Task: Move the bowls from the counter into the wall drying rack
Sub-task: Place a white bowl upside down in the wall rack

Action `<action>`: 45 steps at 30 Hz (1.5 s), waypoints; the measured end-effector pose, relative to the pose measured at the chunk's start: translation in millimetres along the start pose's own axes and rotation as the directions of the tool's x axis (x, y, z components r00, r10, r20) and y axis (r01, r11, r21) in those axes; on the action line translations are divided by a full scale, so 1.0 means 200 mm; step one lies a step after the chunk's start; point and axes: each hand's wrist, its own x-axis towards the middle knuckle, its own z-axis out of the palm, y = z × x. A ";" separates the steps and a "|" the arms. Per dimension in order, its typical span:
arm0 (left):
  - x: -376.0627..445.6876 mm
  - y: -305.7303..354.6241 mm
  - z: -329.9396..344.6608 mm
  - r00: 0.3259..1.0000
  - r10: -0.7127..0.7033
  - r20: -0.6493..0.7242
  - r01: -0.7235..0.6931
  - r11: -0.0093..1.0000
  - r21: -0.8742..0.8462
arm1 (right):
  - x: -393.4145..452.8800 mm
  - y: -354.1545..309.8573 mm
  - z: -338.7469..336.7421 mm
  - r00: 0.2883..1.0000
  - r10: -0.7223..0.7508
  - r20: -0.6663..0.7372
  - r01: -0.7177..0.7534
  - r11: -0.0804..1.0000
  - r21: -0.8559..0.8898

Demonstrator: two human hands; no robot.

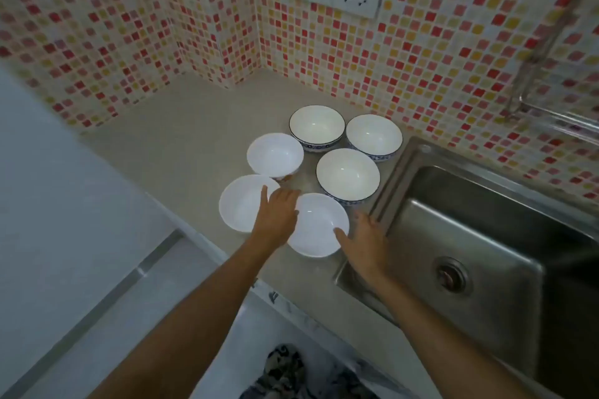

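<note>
Counting six bowls (pixel 347 175), seemingly.

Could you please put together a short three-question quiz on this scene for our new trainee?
1. How many bowls stand on the counter?
2. True or false: the sink lies left of the bowls.
3. Which bowl do both hands flank: A) the nearest bowl, B) the farthest bowl?

Key: 1. Six. 2. False, it lies to their right. 3. A; left hand, right hand.
</note>
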 end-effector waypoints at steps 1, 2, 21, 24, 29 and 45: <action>0.00 -0.01 0.01 1.000 0.007 0.017 -0.007 0.999 0.039 | 0.01 0.00 0.01 0.998 0.046 0.037 -0.046 0.999 0.010; 0.01 -0.02 0.01 1.000 0.027 0.006 -0.027 0.997 0.070 | 0.01 -0.01 0.02 0.994 0.079 0.071 -0.081 0.997 0.018; 0.06 0.46 0.11 0.966 0.236 -0.105 -0.254 0.791 -0.557 | -0.11 0.38 -0.37 0.944 0.309 0.118 -0.330 0.858 0.393; 0.10 0.70 0.11 0.968 0.251 -0.005 -0.181 0.684 -0.707 | -0.13 0.51 -0.51 0.936 0.352 0.030 -0.335 0.858 0.388; 0.17 1.12 0.03 0.924 0.204 0.322 0.185 0.497 -0.847 | -0.15 0.70 -0.75 0.918 0.391 -0.064 -0.330 0.844 0.424; 0.34 1.87 -0.33 0.878 0.429 0.211 0.189 0.094 -0.978 | -0.10 0.93 -1.62 0.734 0.190 -0.652 0.075 0.932 0.356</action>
